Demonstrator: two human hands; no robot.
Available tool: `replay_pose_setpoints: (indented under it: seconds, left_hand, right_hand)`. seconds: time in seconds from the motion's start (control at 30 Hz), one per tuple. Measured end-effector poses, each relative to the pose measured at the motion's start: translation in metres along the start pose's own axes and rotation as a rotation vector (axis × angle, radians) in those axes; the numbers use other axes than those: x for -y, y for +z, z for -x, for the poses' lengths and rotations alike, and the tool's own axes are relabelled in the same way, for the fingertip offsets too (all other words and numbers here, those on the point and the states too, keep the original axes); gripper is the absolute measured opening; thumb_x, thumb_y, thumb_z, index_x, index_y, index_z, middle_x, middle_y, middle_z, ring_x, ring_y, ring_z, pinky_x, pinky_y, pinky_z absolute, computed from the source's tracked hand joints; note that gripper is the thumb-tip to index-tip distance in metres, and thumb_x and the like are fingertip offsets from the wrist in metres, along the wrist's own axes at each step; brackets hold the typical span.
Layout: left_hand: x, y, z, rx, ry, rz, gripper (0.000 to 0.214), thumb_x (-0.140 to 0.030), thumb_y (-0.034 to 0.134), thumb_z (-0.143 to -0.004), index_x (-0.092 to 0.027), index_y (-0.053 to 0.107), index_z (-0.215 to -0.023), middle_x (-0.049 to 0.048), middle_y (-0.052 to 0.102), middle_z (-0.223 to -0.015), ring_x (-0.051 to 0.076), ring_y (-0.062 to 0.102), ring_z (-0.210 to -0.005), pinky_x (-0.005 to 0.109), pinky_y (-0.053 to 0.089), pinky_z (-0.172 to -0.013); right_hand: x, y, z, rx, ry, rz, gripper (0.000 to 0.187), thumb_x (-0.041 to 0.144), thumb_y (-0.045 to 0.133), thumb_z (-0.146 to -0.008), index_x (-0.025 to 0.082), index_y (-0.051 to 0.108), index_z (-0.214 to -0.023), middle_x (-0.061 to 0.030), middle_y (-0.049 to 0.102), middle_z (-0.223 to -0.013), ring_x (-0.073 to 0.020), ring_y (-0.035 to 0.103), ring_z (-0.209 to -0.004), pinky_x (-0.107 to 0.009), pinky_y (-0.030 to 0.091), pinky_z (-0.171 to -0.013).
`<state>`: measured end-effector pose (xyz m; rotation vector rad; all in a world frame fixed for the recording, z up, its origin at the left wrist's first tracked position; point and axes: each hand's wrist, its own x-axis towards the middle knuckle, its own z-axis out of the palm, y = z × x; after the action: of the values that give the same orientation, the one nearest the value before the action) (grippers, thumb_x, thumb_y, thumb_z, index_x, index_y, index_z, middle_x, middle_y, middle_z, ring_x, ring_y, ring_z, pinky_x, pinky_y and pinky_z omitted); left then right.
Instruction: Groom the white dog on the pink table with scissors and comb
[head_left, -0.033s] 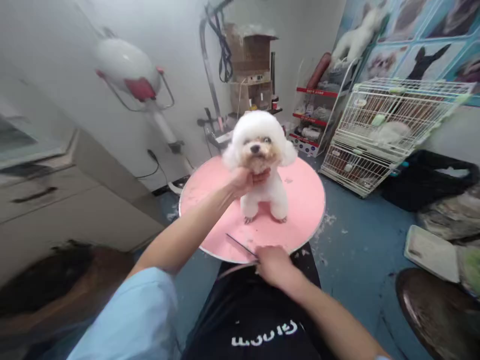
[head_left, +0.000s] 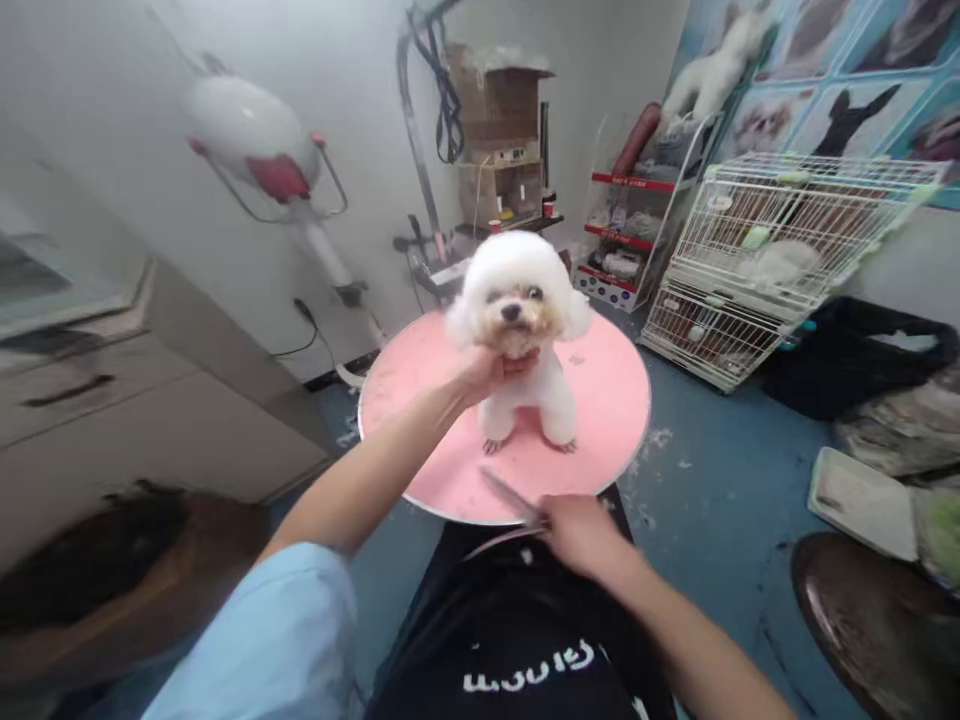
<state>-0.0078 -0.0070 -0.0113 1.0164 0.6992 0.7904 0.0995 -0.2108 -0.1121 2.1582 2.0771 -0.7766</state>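
A white fluffy dog (head_left: 544,385) with a rounded, trimmed head sits facing me on a round pink grooming table (head_left: 442,440). My left hand (head_left: 491,372) is under its chin, with the fingers curled round the jaw and throat. Low at the table's near edge, my right hand (head_left: 581,535) grips a pair of grooming scissors (head_left: 510,492). Their blades point left, spread apart, and do not touch the dog. Part of the handles is hidden by my fingers.
Beyond the table stand a dryer (head_left: 251,130) on a stand, a grooming arm (head_left: 412,110) with a hanging strap and a rack of supplies (head_left: 630,240). A wire cage (head_left: 780,250) is on the right. Clipped hair (head_left: 656,440) lies on the blue floor.
My right hand has shifted a little to the right with the scissors, whose upper blade now shows broader. The dog's head and my left hand have dropped slightly.
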Motion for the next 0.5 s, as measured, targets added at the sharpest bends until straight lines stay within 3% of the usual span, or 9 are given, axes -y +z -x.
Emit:
replay_pose_setpoints:
  seconds: [0.1, 0.17, 0.2, 0.27, 0.33, 0.4, 0.5]
  left_hand:
    - [0.03, -0.017, 0.022, -0.061, 0.048, -0.058, 0.036, -0.008, 0.074, -0.067, -0.009, 0.067, -0.103, 0.0102, 0.071, -0.086, 0.016, 0.064, -0.07, 0.024, 0.053, -0.061]
    - [0.047, -0.022, 0.03, -0.081, -0.018, -0.017, 0.027, -0.009, 0.076, -0.068, -0.006, 0.068, -0.093, 0.0128, 0.071, -0.087, 0.015, 0.064, -0.071, 0.022, 0.051, -0.061]
    - [0.055, -0.022, 0.031, -0.075, -0.093, 0.061, 0.02, -0.013, 0.073, -0.072, -0.006, 0.068, -0.09, 0.0143, 0.071, -0.088, 0.016, 0.065, -0.073, 0.023, 0.052, -0.062]
    - [0.065, -0.018, 0.029, -0.051, -0.218, 0.305, 0.02, -0.027, 0.059, -0.087, -0.009, 0.067, -0.092, 0.0149, 0.071, -0.092, 0.018, 0.067, -0.078, 0.027, 0.054, -0.068]
    - [0.068, -0.01, 0.021, -0.094, -0.238, 0.51, 0.034, -0.036, 0.041, -0.097, -0.012, 0.064, -0.092, 0.0111, 0.071, -0.087, 0.018, 0.067, -0.076, 0.029, 0.055, -0.069]
    - [0.064, -0.002, 0.01, -0.159, -0.154, 0.583, 0.035, -0.036, 0.035, -0.1, -0.015, 0.062, -0.091, 0.0059, 0.069, -0.076, 0.015, 0.064, -0.068, 0.028, 0.054, -0.066]
    - [0.046, 0.01, -0.007, -0.178, 0.016, 0.491, 0.025, -0.031, 0.044, -0.098, -0.016, 0.064, -0.098, 0.0036, 0.069, -0.077, 0.013, 0.062, -0.065, 0.023, 0.05, -0.059]
  right_hand:
    - [-0.133, 0.007, 0.054, -0.093, 0.379, -0.03, 0.029, 0.026, 0.044, -0.09, 0.02, 0.07, -0.099, -0.0133, 0.074, -0.105, -0.0294, 0.07, -0.096, -0.033, 0.048, -0.073]
    - [-0.194, 0.018, 0.083, -0.221, 0.791, -0.009, 0.039, 0.031, 0.034, -0.093, 0.015, 0.068, -0.099, -0.0199, 0.074, -0.098, -0.032, 0.071, -0.084, -0.036, 0.048, -0.067]
    - [-0.213, 0.024, 0.093, -0.289, 0.848, -0.011, 0.041, 0.035, 0.033, -0.092, 0.014, 0.068, -0.096, -0.0212, 0.073, -0.094, -0.0319, 0.07, -0.08, -0.037, 0.048, -0.067]
    - [-0.231, 0.037, 0.101, -0.415, 0.703, -0.118, 0.042, 0.043, 0.035, -0.09, 0.016, 0.067, -0.09, -0.0162, 0.074, -0.089, -0.0293, 0.069, -0.08, -0.034, 0.049, -0.068]
    - [-0.225, 0.043, 0.091, -0.491, 0.486, -0.241, 0.042, 0.05, 0.038, -0.086, 0.019, 0.066, -0.086, -0.0112, 0.073, -0.083, -0.0266, 0.067, -0.078, -0.032, 0.05, -0.069]
    - [-0.208, 0.037, 0.067, -0.521, 0.351, -0.312, 0.043, 0.052, 0.04, -0.084, 0.018, 0.067, -0.084, -0.0097, 0.072, -0.079, -0.0252, 0.065, -0.075, -0.031, 0.049, -0.069]
    - [-0.182, 0.008, 0.016, -0.501, 0.262, -0.259, 0.043, 0.045, 0.039, -0.087, 0.015, 0.069, -0.084, -0.0112, 0.072, -0.08, -0.0242, 0.065, -0.076, -0.029, 0.047, -0.067]
